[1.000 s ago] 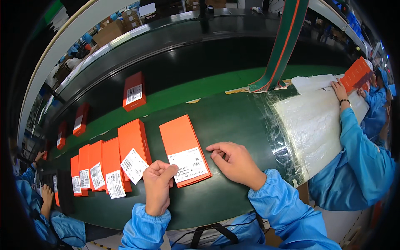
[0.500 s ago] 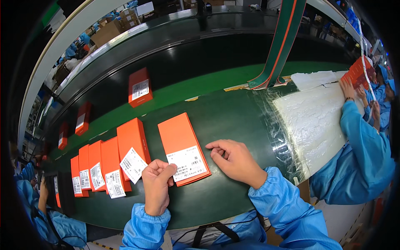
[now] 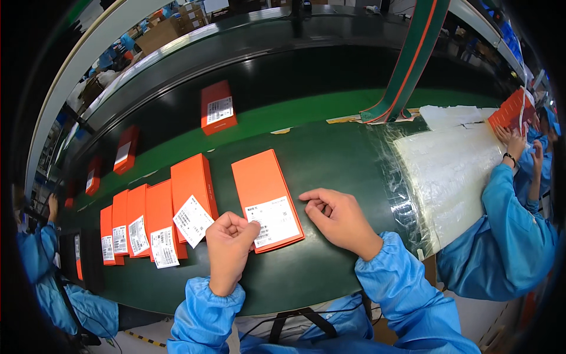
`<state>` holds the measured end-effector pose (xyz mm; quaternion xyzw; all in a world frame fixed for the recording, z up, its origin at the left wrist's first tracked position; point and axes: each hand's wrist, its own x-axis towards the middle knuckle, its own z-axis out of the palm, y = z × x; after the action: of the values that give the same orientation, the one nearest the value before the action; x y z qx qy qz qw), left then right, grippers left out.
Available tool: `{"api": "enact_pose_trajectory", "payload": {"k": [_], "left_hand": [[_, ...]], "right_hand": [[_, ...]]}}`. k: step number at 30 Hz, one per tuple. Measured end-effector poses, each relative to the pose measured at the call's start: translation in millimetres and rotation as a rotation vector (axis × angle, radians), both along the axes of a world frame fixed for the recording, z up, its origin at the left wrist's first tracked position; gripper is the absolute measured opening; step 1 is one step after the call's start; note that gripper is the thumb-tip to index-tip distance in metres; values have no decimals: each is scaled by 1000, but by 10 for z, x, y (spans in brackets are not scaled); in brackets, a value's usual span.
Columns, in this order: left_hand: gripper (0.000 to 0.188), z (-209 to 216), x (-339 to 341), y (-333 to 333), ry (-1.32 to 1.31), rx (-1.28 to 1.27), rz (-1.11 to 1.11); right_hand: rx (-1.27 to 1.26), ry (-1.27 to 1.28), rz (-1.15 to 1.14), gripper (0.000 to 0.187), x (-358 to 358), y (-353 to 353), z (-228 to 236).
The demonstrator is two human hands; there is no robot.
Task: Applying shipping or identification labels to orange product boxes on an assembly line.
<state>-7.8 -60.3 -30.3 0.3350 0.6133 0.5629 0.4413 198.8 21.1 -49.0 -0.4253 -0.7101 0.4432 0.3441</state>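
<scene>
In front of me lies an orange box [image 3: 257,174] with a white printed label [image 3: 276,223] on its near end. My left hand [image 3: 231,248] is closed in a pinch at the label's left edge, thumb over the label; whether paper is between the fingertips is hidden. Right of the box, my right hand [image 3: 341,221] hovers with its index finger pointing at the box edge, thumb apart and other fingers curled, holding nothing. Beside my left hand, a tilted white label [image 3: 193,219] overhangs the near end of another orange box [image 3: 191,174].
Several labelled orange boxes [image 3: 160,209] stand in a row to the left. More boxes [image 3: 218,109] sit on the dark conveyor [image 3: 283,76] beyond. A green strap post [image 3: 407,59] rises behind. At right, co-workers in blue sleeves [image 3: 504,236] handle orange card near a plastic-covered white sheet [image 3: 442,177].
The view has shifted slightly, and the boxes on the conveyor appear farther right. Both my hands keep nearly the same pose around the box. The co-worker's hands at right have moved.
</scene>
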Motion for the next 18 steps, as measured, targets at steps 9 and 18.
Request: {"api": "enact_pose_trajectory", "payload": {"k": [9, 18], "left_hand": [[46, 33, -22, -58, 635, 84, 67], [24, -143, -210, 59, 62, 249, 79]], "right_hand": [[131, -58, -128, 31, -121, -148, 31], [279, -698, -136, 92, -701, -411, 391]]}}
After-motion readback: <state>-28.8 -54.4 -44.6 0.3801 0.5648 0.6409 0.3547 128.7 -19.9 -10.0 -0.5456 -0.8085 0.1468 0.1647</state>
